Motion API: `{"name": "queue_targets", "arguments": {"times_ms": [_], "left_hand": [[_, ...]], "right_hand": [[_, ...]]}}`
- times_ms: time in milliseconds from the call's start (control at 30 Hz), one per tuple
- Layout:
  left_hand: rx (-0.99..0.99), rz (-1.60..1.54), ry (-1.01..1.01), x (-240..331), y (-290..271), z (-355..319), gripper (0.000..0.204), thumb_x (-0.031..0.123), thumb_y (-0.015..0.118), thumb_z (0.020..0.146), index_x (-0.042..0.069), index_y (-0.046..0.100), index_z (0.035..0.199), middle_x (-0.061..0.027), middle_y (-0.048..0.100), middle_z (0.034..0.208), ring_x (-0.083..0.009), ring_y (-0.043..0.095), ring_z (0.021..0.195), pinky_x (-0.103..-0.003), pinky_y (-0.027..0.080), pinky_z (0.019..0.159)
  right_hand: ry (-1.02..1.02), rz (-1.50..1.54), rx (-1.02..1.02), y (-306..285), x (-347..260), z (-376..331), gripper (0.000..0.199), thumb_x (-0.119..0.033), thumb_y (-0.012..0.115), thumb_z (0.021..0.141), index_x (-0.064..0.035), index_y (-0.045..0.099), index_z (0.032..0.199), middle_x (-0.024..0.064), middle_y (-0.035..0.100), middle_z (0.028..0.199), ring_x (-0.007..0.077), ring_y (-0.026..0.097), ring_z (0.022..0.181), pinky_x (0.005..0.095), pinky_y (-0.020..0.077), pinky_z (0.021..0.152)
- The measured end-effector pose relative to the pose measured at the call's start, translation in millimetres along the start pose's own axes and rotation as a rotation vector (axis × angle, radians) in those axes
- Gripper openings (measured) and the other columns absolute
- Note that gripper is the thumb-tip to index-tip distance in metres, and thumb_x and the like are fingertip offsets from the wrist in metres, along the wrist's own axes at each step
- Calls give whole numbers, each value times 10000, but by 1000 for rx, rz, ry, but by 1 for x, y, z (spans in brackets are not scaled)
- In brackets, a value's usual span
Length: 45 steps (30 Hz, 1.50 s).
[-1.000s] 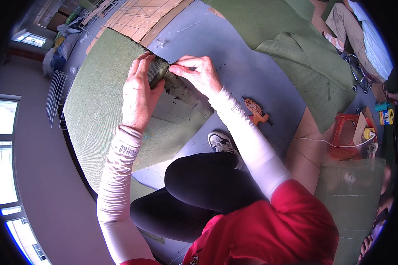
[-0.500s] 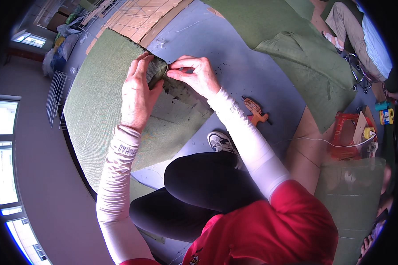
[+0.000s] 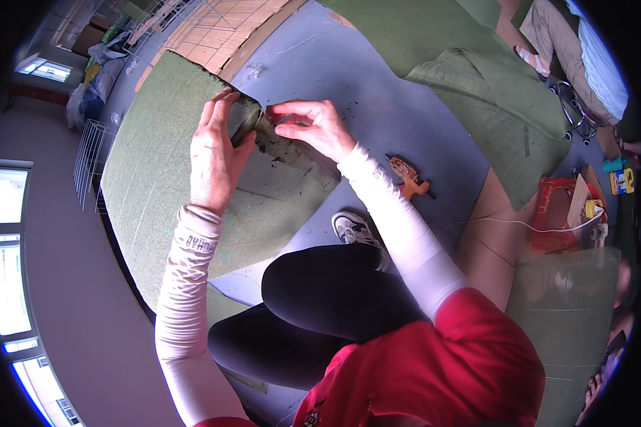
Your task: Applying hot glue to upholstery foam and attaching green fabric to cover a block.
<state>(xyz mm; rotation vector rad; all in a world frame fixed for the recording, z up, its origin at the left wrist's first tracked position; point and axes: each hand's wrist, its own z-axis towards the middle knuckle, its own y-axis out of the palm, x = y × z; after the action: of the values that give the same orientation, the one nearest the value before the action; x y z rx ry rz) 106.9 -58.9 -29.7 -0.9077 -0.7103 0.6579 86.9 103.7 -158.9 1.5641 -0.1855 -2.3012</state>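
At left I have the mat (image 3: 149,149), its far edge turned into a fold (image 3: 245,119). My left hand (image 3: 216,160) clasps this; my right hand (image 3: 319,129) stands beside it, thumb and forefinger parted. I judge it light, pliable, coarse: grip the fold.

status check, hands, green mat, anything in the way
Left hand holding green mat at the fold. Right hand beside the fold, contact unclear. Orange gun-shaped tool on floor, apart from both hands.
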Motion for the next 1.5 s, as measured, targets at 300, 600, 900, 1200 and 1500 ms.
{"name": "queue_targets", "arguments": {"times_ms": [300, 600, 900, 1200, 1500], "left_hand": [[-20, -49, 14, 17, 5, 13, 549, 0, 709, 687, 41, 529, 1204, -127, 563, 1222, -324, 586, 1098, -371, 480, 947], [-18, 79, -49, 5, -7, -1, 536, 4, 690, 691, 50, 535, 1201, -131, 577, 1184, -310, 590, 1080, -358, 465, 934], [-77, -27, -101, 5, -5, 3, 514, -60, 643, 734, -3, 517, 1229, -153, 557, 1205, -278, 516, 1176, -380, 347, 1068], [-40, 162, -28, 14, -7, 15, 547, 3, 698, 638, 50, 556, 1165, -126, 565, 1072, -307, 612, 942, -360, 504, 824], [-217, 361, -78, 7, -16, 30, 475, 91, 714, 626, 89, 641, 1095, -103, 580, 1064, -288, 637, 913, -381, 523, 811]], "right_hand": [[573, -1274, 684, -217, 239, -243, 449, -455, 783, 699, -35, 651, 789, 86, 673, 739, 245, 658, 711, 355, 523, 727], [1064, -1154, 691, -148, 233, -254, 619, -587, 774, 654, -68, 659, 971, 137, 685, 1017, 336, 663, 944, 435, 537, 805], [1199, -1136, 1111, -158, 217, -275, 616, -526, 783, 672, -53, 608, 1027, 160, 667, 1024, 349, 657, 956, 440, 535, 821], [1319, -841, 996, -209, 238, -279, 612, -408, 830, 574, 17, 659, 979, 197, 686, 989, 319, 686, 876, 413, 550, 770], [653, -150, 978, -204, 158, -287, 385, -131, 768, 655, -20, 620, 993, 57, 654, 914, 176, 635, 792, 325, 492, 703]]}}
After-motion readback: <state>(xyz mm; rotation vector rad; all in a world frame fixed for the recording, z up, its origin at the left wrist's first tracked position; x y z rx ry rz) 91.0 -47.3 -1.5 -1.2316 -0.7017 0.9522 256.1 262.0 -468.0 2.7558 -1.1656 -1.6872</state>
